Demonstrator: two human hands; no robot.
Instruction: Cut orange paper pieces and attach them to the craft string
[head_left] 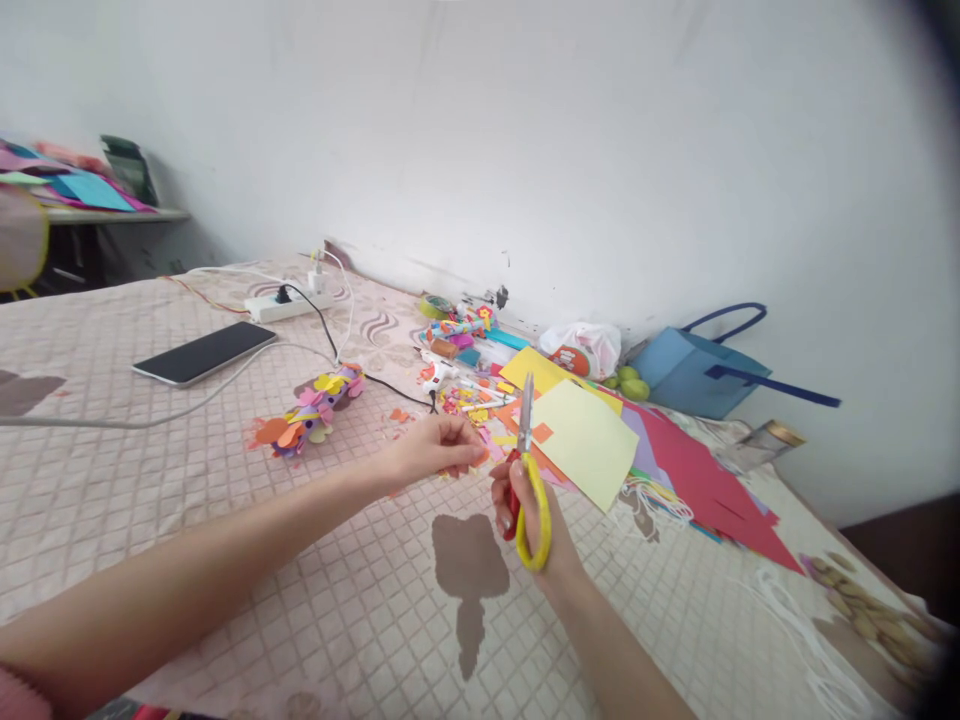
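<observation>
My right hand (529, 505) grips scissors (534, 510) with yellow and red handles, the blades pointing up and away and looking closed. To its left, my left hand (435, 447) is closed in a pinch, with a small orange piece of paper (484, 456) showing at the fingertips. Just beyond both hands lie small paper scraps (491, 440) and a pale yellow sheet (589, 440). A purple roll decorated with colourful paper flowers (311, 412) rests on the table left of my left hand.
A tablet or large phone (206, 353) and a white power strip (289, 305) with cables lie at left. A white glue gun (435, 375) sits among craft supplies. Red sheets (705, 470), a blue bag (697, 370), green fruit (630, 384) and white cord (806, 640) are at right.
</observation>
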